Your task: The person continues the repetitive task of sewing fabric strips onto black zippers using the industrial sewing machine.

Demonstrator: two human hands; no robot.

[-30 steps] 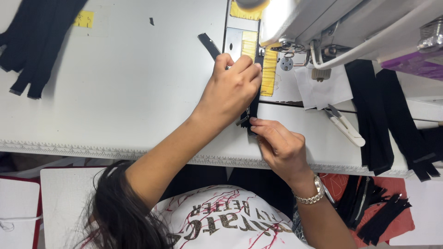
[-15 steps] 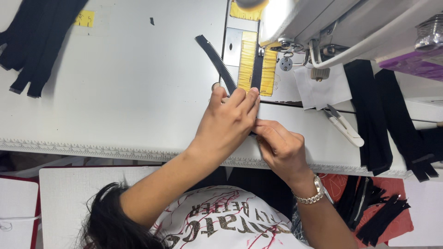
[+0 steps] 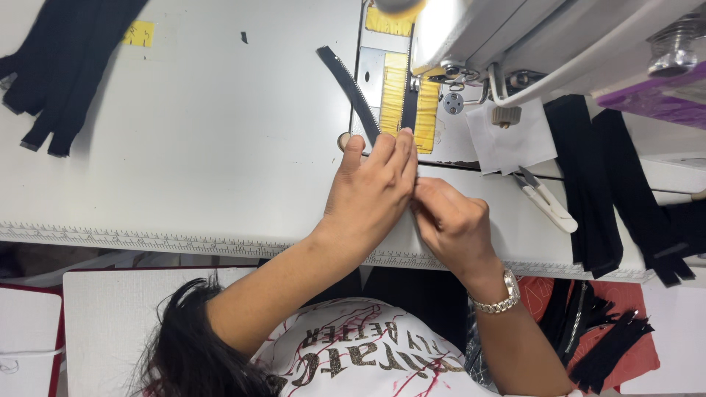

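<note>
White laminate covers the sewing table (image 3: 184, 147), whose near edge carries a printed ruler strip. A white sewing machine (image 3: 515, 37) sits at one o'clock, with yellow tape strips (image 3: 393, 92) on its bed. At five o'clock, below the table edge, a red bin (image 3: 647, 345) holds black pieces.

Counted: two hands, one wristwatch (image 3: 498, 294), one pair of thread snips (image 3: 546, 200) at three o'clock, one white paper scrap (image 3: 511, 140), one yellow sticker (image 3: 138, 33) at eleven o'clock, one heap of black strips (image 3: 62, 66) at ten o'clock, and two black strips (image 3: 610, 176) draped over the edge at three o'clock.

The left hand (image 3: 371, 195) lies flat, fingers together, pressing down on a black zipper tape (image 3: 349, 84) that runs from under its fingertips toward twelve o'clock. The right hand (image 3: 452, 220) is curled closed with fingertips pinched against the left hand's edge; what it pinches is hidden.

Against the frame half a second back, the zipper tape lies much the same, while both hands have drawn closer together and the left fingers sit slightly nearer the machine bed.
</note>
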